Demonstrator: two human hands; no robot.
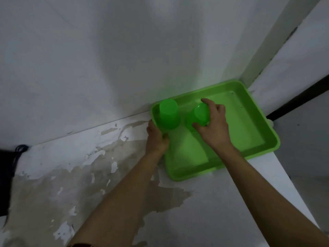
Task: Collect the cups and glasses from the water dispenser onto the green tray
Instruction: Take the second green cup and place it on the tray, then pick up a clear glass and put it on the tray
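Right hand (215, 125) grip wrapped around a green cup (200, 115), inside the green tray (249, 122). Left hand (156, 136) grip pinches the tray's left rim. Second cup (169, 114) stands upside down in the tray's left corner, on the worktop (71, 175).

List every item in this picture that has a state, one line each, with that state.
green tray: flat on the surface, against the wall, left edge gripped.
left cup: upside down, standing in the tray's far left corner, free of both hands.
right cup: tilted, held over the tray.
left hand: closed on the tray's rim.
right hand: closed around the right cup.
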